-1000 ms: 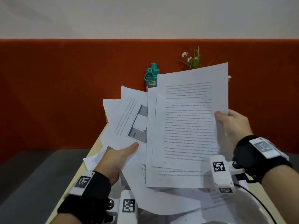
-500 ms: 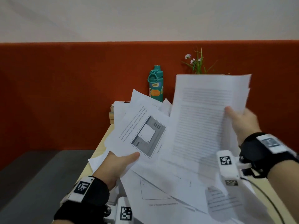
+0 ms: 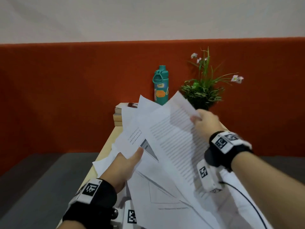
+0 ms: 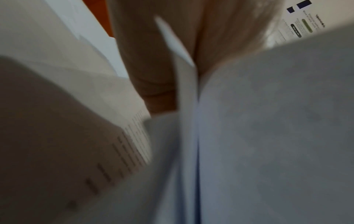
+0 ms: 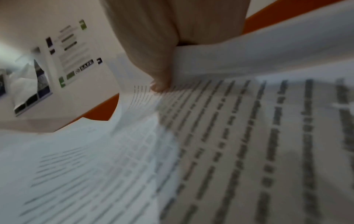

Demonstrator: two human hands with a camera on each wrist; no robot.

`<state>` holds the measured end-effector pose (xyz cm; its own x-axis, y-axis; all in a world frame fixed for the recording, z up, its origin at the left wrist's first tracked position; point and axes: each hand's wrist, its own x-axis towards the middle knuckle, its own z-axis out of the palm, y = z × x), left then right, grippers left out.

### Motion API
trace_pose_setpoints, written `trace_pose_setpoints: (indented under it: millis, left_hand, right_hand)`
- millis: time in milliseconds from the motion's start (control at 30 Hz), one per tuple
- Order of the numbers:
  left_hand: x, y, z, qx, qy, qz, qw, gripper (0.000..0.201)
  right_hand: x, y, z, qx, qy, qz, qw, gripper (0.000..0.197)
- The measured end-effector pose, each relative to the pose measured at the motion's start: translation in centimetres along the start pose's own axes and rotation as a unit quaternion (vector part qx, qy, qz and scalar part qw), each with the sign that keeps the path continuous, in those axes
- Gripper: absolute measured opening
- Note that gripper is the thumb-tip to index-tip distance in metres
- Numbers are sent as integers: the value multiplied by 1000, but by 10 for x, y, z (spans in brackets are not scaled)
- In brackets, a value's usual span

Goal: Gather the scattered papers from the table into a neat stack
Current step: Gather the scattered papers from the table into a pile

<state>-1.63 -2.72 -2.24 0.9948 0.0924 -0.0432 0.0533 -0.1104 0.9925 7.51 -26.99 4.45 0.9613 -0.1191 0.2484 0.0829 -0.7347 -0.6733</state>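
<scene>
Papers (image 3: 173, 146) held fanned above the worktop (image 3: 105, 146) — left hand (image 3: 123, 167) pinching the lower-left sheets, right hand (image 3: 206, 123) pinching the top text sheet's far edge — bottle (image 3: 160, 86) and plant (image 3: 203, 90) behind.

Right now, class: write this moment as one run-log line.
phase: gathering | left hand: grips fanned papers | right hand: pinches text sheets | stack: uneven, above table

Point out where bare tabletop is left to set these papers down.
Bare table shows only as a strip along its left edge, between the books and the left hand. Loose papers crowd the rest; bottle and plant fill the far end.
</scene>
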Motion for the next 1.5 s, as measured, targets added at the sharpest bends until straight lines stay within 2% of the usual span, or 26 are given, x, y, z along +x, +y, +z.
trace_pose_setpoints:
  millis: [100, 133, 167, 233, 333, 400, 500, 633, 733, 767, 833, 867, 900, 1000, 1033, 1100, 1133, 1200, 1233, 1300, 1366, 1433, 1500]
  left_hand:
    - [-3, -4, 1, 29, 6, -11, 999, 51]
    - [-4, -5, 1, 27, 7, -15, 1000, 50]
    - [-4, -6, 0, 20, 5, -19, 1000, 45]
    - [-5, -7, -1, 15, 10, -33, 999, 51]
    - [-4, -9, -2, 9, 10, -41, 999, 49]
    - [-6, -9, -2, -3, -1, -48, 999, 46]
    - [-6, -13, -3, 11, -9, -28, 999, 69]
    - [-3, -12, -4, 44, -12, -19, 999, 72]
    - [-4, -11, -1, 15, -38, -4, 999, 79]
    - [-3, -12, 0, 1, -43, -12, 999, 77]
    - [-1, -13, 1, -42, -64, -35, 996, 58]
    - [-1, -14, 2, -60, -83, -45, 994, 50]
    - [-1, -15, 3, -71, -101, -55, 991, 52]
    - [1, -13, -1, -87, -110, -31, 990, 68]
    - [3, -9, -5, -101, -105, -14, 989, 71]
    - [7, 4, -16, -125, -86, 29, 988, 64]
    - [8, 11, -21, -139, -85, 43, 986, 61]
    - [9, 22, -24, -165, -101, 46, 980, 59]
    - [9, 27, -23, -164, -108, 38, 980, 53]
    - [6, 33, -16, -135, -119, 26, 983, 42]
    - [7, 41, -11, -110, -98, 38, 988, 39]
    - [11, 51, -7, -138, -76, 52, 986, 39]
    - [15, 60, -1, -161, -67, 43, 984, 39]
  right_hand:
    - [-2, 7, 28, -12, -27, 8, 1000, 15]
    - [-1, 9, 33, -16, -53, 23, 998, 16]
    - [0, 10, 37, -21, -87, 39, 995, 20]
    - [2, 13, 39, -58, -164, 60, 983, 39]
    - [1, 11, 35, -116, -228, 30, 966, 46]
    - [0, 7, 31, -135, -235, 16, 963, 48]
    - [-1, 5, 24, -154, -218, 32, 963, 45]
    - [-1, 9, 12, -157, -202, 137, 957, 49]
    - [-3, 9, 2, -149, -194, 171, 955, 48]
    - [-8, 7, 1, -140, -189, 167, 957, 48]
    - [-19, 5, 9, -137, -227, 156, 952, 46]
    - [-22, 7, 15, -120, -247, 159, 948, 44]
    - [-26, 8, 19, -74, -248, 171, 951, 43]
    - [-26, 16, 22, 93, -209, 232, 945, 42]
    - [-28, 19, 17, 167, -195, 254, 933, 45]
    - [-31, 27, 6, 246, -171, 291, 909, 77]
    - [-32, 31, 3, 249, -176, 286, 908, 92]
    - [-36, 34, -1, 283, -199, 227, 910, 103]
    - [-40, 31, -4, 325, -208, 200, 901, 98]
    - [-42, 25, -8, 407, -215, 163, 872, 71]
    - [-43, 19, -13, 456, -207, 121, 857, 44]
    - [-42, 14, -19, 460, -194, 82, 863, 31]
    - [-43, 10, -26, 433, -187, 63, 879, 29]
